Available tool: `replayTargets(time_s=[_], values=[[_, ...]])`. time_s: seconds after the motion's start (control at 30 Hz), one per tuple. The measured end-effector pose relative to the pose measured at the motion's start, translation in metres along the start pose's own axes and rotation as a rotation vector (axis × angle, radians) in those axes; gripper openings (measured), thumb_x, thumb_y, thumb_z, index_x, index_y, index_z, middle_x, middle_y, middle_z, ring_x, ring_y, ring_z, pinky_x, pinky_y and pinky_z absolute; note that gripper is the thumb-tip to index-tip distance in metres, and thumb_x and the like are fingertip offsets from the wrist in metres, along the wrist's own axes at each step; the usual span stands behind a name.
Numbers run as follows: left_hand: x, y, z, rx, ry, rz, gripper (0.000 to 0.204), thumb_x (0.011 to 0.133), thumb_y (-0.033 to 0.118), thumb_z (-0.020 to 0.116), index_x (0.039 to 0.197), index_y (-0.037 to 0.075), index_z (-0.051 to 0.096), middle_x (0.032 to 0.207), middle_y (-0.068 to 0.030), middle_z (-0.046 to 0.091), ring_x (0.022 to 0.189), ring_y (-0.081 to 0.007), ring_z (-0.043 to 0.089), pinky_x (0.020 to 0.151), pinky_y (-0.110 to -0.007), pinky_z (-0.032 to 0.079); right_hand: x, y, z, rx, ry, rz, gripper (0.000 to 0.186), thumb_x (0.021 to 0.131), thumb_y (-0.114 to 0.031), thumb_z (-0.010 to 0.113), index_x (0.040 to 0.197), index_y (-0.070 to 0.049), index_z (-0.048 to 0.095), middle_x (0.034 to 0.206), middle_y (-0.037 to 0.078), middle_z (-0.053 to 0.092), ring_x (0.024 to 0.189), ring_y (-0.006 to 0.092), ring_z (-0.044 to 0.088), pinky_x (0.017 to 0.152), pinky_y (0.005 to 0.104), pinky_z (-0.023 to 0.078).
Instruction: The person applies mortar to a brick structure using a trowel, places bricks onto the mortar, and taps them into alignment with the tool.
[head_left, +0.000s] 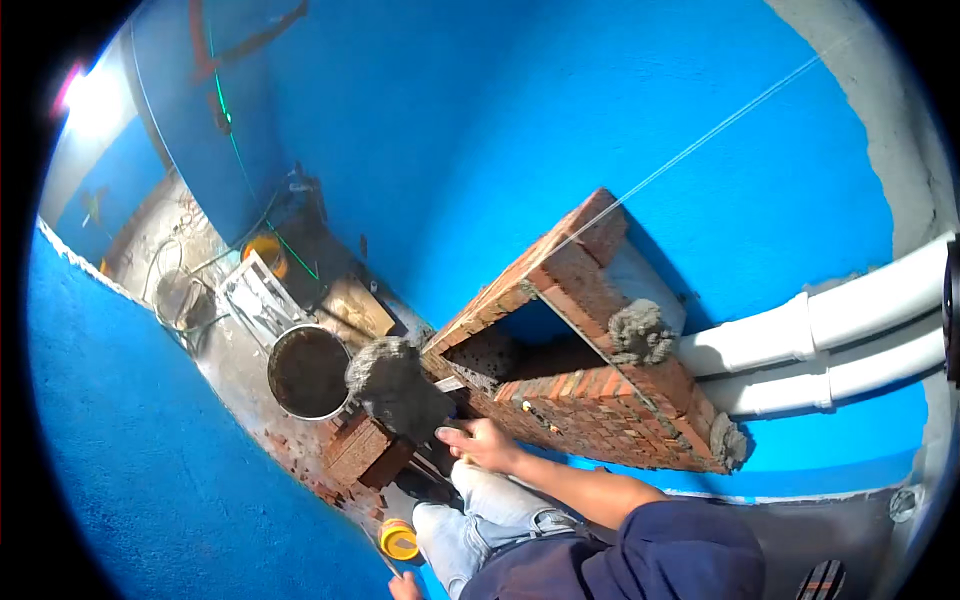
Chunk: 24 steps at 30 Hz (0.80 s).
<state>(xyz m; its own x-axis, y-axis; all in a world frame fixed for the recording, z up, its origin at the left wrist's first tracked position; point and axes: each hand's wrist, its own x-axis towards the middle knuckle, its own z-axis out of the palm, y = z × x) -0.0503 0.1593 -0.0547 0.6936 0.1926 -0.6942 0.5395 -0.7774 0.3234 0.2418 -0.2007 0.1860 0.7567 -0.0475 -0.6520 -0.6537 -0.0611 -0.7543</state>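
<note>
My right hand [482, 445] is closed round the handle of a trowel [425, 410], whose blade carries a heap of wet grey mortar [385, 368]. The loaded blade hangs beside a round bucket [310, 372] and left of a low brick wall [600, 425] built round an opening. Mortar lumps [642, 332] sit on the wall's right end. At the lower edge, my left hand [405, 588] grips a thin, stick-like tool [384, 556]; only part of it shows, so its kind is unclear.
Stacked red bricks [358, 450] stand below the bucket, with a yellow tub [398, 540] near my legs. White pipes [800, 335] meet the wall on the right. A taut string [715, 133] crosses above it. Beyond the bucket are a white frame [262, 300] and a yellow bucket [265, 255].
</note>
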Motion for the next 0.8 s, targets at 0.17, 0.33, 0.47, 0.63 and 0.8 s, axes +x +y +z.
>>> replayTargets(time_s=[0.17,0.33,0.47,0.63,0.8], values=[[0.016,0.156,-0.110,-0.274,0.147,0.189,0.028,0.080,0.022,0.060,0.074,-0.005,0.057,0.064,-0.0186,0.061,0.056,-0.0296,0.058,0.057,-0.041,0.046,-0.125,-0.013,-0.063,0.170,0.198,-0.059,0.044,0.092,-0.045,0.060,0.086,-0.002,0.061,0.072,0.003,0.059,0.060,0.0081,0.055,0.055,0.0250,0.046],[0.004,0.269,-0.147,-0.537,0.166,0.426,0.017,0.080,0.016,0.061,0.085,0.000,0.056,0.073,-0.0142,0.059,0.066,-0.0250,0.059,0.064,-0.037,0.048,-0.191,-0.030,-0.102,0.296,0.336,-0.100,0.038,0.093,-0.036,0.063,0.094,0.002,0.062,0.075,0.005,0.061,0.061,0.0103,0.056,0.056,0.0260,0.046],[0.002,0.378,-0.189,-0.522,0.100,0.758,0.014,0.077,0.013,0.058,0.081,0.000,0.053,0.072,-0.0107,0.056,0.066,-0.0194,0.054,0.063,-0.036,0.045,-0.208,-0.043,-0.132,0.314,0.408,-0.183,0.036,0.096,-0.034,0.058,0.093,0.001,0.061,0.075,0.005,0.060,0.062,0.0112,0.056,0.055,0.0271,0.044],[-0.002,0.523,-0.228,-0.481,-0.016,1.036,0.018,0.086,0.010,0.058,0.101,0.001,0.057,0.064,-0.0009,0.048,0.054,-0.0116,0.047,0.051,-0.030,0.040,-0.196,-0.065,-0.160,0.383,0.528,-0.286,0.035,0.098,-0.033,0.054,0.098,0.002,0.061,0.074,0.004,0.059,0.061,0.0109,0.055,0.055,0.0263,0.044],[0.003,0.660,-0.269,-0.337,-0.345,0.985,0.020,0.086,0.018,0.060,0.076,0.003,0.053,0.057,-0.0018,0.049,0.046,-0.0106,0.048,0.043,-0.030,0.038,-0.155,-0.089,-0.170,0.296,0.657,-0.324,0.035,0.097,-0.035,0.054,0.090,-0.002,0.061,0.071,0.003,0.060,0.061,0.0098,0.054,0.057,0.0265,0.042]])
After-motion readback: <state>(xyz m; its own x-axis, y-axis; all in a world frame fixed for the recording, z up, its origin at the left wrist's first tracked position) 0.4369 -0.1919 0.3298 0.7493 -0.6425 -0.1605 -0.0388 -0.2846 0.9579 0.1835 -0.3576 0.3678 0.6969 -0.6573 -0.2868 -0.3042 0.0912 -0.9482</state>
